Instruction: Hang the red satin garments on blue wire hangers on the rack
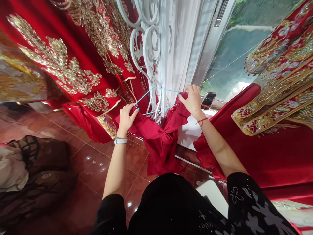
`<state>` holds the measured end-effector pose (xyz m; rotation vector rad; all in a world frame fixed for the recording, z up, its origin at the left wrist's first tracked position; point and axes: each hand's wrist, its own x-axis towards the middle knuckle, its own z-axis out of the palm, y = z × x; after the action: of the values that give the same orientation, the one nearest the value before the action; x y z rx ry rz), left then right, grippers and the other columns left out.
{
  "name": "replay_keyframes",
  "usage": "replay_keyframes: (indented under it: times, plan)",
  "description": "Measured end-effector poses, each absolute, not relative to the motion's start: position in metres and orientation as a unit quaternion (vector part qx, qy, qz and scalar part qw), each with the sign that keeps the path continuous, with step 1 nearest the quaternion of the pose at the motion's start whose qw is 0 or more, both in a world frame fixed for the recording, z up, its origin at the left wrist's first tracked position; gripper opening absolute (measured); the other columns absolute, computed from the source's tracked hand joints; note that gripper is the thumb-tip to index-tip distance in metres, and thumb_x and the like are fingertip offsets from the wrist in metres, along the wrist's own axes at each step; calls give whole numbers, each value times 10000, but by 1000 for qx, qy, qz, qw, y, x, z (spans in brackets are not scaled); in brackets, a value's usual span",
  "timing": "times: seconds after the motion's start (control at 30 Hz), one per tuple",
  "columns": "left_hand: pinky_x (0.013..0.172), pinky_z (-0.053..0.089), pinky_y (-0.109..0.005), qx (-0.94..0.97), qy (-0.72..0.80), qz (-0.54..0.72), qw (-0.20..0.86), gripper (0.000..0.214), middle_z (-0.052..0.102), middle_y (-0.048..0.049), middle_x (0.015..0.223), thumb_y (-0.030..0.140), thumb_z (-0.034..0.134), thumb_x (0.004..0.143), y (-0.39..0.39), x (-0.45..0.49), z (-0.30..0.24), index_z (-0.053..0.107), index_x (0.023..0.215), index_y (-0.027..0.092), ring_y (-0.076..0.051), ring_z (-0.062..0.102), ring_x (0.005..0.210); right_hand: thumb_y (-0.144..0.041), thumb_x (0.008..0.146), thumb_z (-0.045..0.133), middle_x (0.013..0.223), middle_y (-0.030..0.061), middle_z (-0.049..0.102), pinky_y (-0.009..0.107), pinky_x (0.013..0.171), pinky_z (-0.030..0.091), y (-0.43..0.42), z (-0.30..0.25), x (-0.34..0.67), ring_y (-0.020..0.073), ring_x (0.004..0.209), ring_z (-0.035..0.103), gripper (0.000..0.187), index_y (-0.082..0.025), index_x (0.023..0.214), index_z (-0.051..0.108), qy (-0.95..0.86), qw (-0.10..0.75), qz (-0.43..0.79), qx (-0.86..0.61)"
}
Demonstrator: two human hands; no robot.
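A plain red satin garment (160, 138) hangs bunched from a thin light-blue wire hanger (158, 98) in front of me. My left hand (127, 117) is closed on the hanger's left end and the red cloth there. At the hanger's right end, my right hand (192, 99) pinches the cloth and wire. The hanger's hook is up against a white scrolled metal rack (149, 52). A white watch is on my left wrist, and a red string is on my right.
Red robes with gold embroidery (73, 68) hang at left, and another embroidered robe (278, 85) lies at right. A phone (207, 101) rests on the white sill by the window. Dark bags (39, 169) sit on the red tiled floor at left.
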<state>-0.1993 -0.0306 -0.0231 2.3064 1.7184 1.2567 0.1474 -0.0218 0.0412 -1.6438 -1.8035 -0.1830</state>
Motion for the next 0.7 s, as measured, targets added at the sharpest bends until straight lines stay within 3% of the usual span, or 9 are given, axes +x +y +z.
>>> replay_keyframes:
  times: [0.1,0.2,0.27,0.4,0.6,0.7]
  plan:
    - [1039,479,-469,735,555,390,-5,422,714,-126,1186,507,502,1037,-29,-200,-22,680,1288,218,-318,662,1136,-159,924,523,1352,183,618,584,1139,401,-18,32,141,344,1269,535,434,-165,1350,603,-697,325,-77,-634]
    - [1039,477,-464,734,557,390,-3,402,719,-128,1212,486,508,1034,-30,-201,-22,685,1279,221,-321,656,1165,-29,896,399,1442,177,606,676,1217,298,-17,26,134,350,1345,508,566,-171,1402,610,-699,298,-50,-649]
    - [1035,476,-463,733,557,390,-3,400,720,-129,1218,480,503,1034,-32,-201,-21,685,1278,221,-321,654,1165,28,864,347,1453,174,614,699,1217,296,-16,25,131,350,1354,518,642,-166,1411,621,-687,295,-41,-663]
    - [1029,470,-473,733,560,386,-11,429,709,-141,1205,476,483,1038,-35,-197,-22,676,1309,205,-330,644,1144,58,828,342,1535,219,556,698,1251,267,-16,21,128,365,1453,478,721,-91,1501,553,-679,280,-48,-677]
    - [1034,459,-522,701,593,395,-29,521,655,-176,1199,513,434,1044,-41,-185,-30,641,1395,188,-360,601,1137,56,863,301,1767,209,213,545,1347,209,-32,-13,100,282,1678,92,853,-60,1698,169,-655,365,-58,-659]
    - [1081,434,-557,684,604,407,-34,557,627,-199,1251,518,414,1046,-37,-182,-31,610,1440,176,-375,581,1185,66,851,301,1784,176,184,525,1355,206,-36,-23,85,260,1682,38,875,-86,1704,176,-649,383,-36,-656]
